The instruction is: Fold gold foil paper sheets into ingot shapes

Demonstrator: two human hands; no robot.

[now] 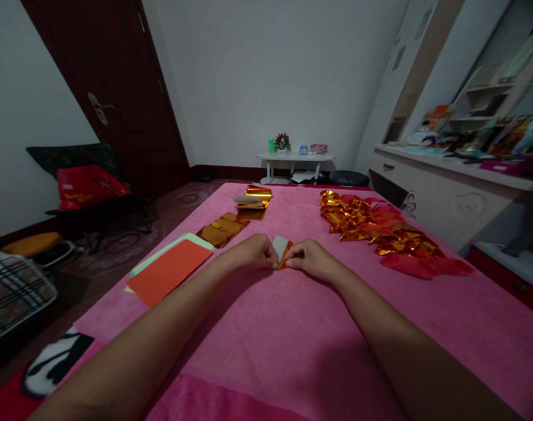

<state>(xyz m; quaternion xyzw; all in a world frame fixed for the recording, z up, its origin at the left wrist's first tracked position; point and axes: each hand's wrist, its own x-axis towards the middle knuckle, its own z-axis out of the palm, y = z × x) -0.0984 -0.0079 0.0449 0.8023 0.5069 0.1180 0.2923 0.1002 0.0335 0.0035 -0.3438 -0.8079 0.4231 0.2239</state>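
right of the orange sheet, the grey-and-orange piece is pinched by left hand and right hand, lying between them, neither nearer, with its long axis pointed roughly forward

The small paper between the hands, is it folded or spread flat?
It looks folded: the small paper shows grey and orange faces side by side.

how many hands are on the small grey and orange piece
2: the left hand grips the piece at its left side, the right hand at its right.
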